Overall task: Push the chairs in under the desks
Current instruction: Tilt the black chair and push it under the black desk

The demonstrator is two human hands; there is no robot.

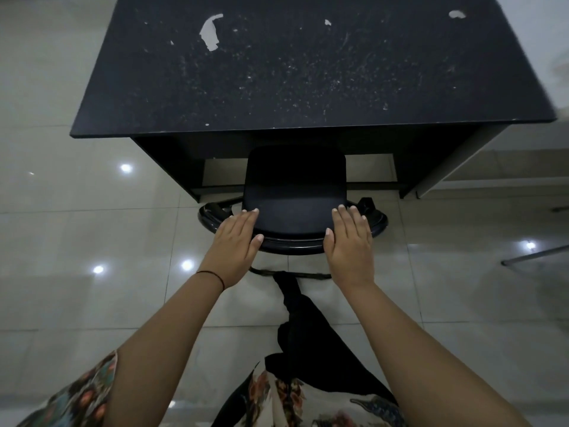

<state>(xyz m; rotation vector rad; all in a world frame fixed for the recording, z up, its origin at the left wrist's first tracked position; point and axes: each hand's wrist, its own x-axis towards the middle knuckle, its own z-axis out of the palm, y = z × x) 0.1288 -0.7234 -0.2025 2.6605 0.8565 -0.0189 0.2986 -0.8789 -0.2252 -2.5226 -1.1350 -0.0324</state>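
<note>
we have the black office chair (295, 192) straight in front of the black desk (308, 72), its padded seat already partly in the kneehole under the desk's near edge, with the rear of the seat and the curved black frame still sticking out on our side. our left hand (237, 245) lies flat on the near left corner of the seat, fingers straight and together, thumb along the rear rim. our right hand (349, 245) lies the same way on the near right corner, fingers straight; neither hand grips anything.

we judge the chair to be fairly light and stiff: a firm pad on a hard frame. whether the base (292, 274) has castors we cannot tell, since little of it shows behind the seat. the glossy tiled floor (77, 211) looks smooth, so the chair should slide easily and could swing if one hand pushes harder. the two rear corners seem the right place to press, evenly and low. flat palms may slip on the upholstery, so curling fingers over the rear rim would likely give firmer control. the opening looks wider than the seat.
</note>
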